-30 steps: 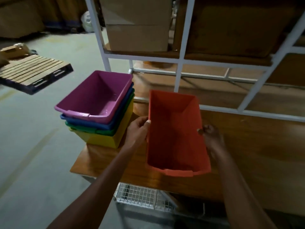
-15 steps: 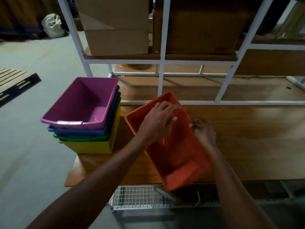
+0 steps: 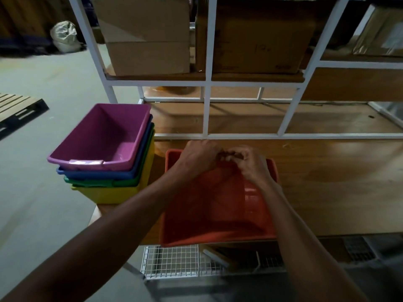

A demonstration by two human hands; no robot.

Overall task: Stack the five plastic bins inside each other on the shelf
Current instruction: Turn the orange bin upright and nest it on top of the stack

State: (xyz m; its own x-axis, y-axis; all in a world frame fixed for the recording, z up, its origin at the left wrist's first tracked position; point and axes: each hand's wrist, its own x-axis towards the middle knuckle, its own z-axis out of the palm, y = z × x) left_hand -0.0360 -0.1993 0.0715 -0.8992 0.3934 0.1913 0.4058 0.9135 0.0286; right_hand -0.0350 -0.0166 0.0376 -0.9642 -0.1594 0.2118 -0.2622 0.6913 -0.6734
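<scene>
Smooth, rectangular orange plastic bin [image 3: 218, 205] sits on the glossy wooden shelf [image 3: 327, 182]; left hand [image 3: 196, 158] and right hand [image 3: 250, 162] both grasp its far rim.

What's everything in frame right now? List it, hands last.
purple bin: 1, purple, top of the nested stack at the shelf's left end
blue bin: 1, blue, nested under the purple
green bin: 1, green, nested under the blue
yellow bin: 1, yellow, bottom of the stack
orange bin: 1, orange, on the wooden shelf right of the stack
cardboard boxes: at least 2, brown, upper shelf
shelf frame: 1, white
wire rack: 1, white, below the shelf
pallet: 1, wood, floor at left
sack: 1, pale, floor at back left
left hand: gripping the orange bin's far rim
right hand: gripping the same rim
</scene>
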